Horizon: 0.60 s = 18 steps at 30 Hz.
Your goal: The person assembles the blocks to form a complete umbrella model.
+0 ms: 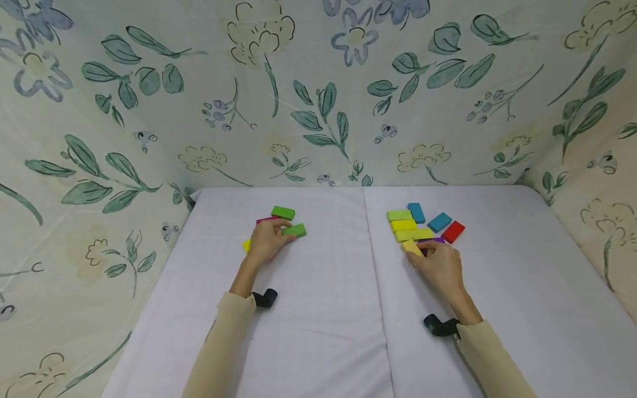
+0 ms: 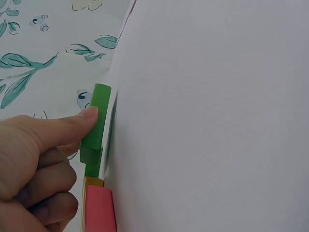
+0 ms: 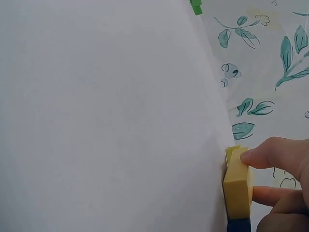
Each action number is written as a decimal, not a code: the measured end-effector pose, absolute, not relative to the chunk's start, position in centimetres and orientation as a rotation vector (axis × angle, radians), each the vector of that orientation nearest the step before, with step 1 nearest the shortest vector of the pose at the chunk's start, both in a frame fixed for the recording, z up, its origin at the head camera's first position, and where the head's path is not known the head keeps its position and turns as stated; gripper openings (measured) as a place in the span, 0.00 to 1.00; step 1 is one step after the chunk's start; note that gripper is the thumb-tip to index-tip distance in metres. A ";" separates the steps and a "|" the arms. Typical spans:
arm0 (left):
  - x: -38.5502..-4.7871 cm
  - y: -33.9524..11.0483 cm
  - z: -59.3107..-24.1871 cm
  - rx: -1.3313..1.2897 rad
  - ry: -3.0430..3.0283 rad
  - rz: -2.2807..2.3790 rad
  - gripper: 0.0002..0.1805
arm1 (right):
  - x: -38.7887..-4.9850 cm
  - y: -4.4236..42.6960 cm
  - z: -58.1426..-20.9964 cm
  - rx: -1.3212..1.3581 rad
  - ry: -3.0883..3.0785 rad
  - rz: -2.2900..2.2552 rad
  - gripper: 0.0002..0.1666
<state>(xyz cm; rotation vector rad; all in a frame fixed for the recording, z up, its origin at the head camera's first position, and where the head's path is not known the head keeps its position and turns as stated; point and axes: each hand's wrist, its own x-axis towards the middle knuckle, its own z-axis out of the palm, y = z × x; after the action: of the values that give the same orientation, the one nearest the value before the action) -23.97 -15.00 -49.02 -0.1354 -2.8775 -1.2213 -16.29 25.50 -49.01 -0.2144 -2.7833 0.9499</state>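
My left hand (image 1: 265, 241) pinches a green block (image 1: 295, 230) between thumb and fingers; in the left wrist view this green block (image 2: 96, 121) stands out past a red block (image 2: 100, 208). Behind that hand lie another green block (image 1: 283, 212), a magenta block (image 1: 267, 220) and a yellow one (image 1: 246, 245), partly covered. On the right, my right hand (image 1: 442, 270) pinches a light orange-yellow block (image 1: 412, 248), also seen as the yellow block (image 3: 237, 186) in the right wrist view. It is beside a column of yellow blocks (image 1: 404, 225) and a purple block (image 1: 431, 240) partly hidden by the fingers.
Two blue blocks (image 1: 416, 213) and a red block (image 1: 453, 232) lie right of the yellow column, with a yellow-green block (image 1: 399, 215) at its far end. The white cloth (image 1: 328, 287) has a seam between the two groups. Floral fabric (image 1: 308, 99) rises behind the table.
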 end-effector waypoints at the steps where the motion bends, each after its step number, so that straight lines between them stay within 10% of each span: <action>1: -23.8 -14.9 -49.0 -0.135 -2.872 -1.234 0.19 | -16.2 25.5 -49.0 -0.217 -2.779 0.959 0.25; 18: -22.1 -13.8 -49.0 -0.135 -2.820 -1.383 0.17 | -16.3 25.3 -49.3 -0.223 -2.744 1.022 0.25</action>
<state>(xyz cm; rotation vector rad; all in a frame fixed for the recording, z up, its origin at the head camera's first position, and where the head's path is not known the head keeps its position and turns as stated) -22.10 -13.78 -48.96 -0.1349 -2.8198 -1.3827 -16.29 25.26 -49.25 -0.2228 -2.7437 1.0222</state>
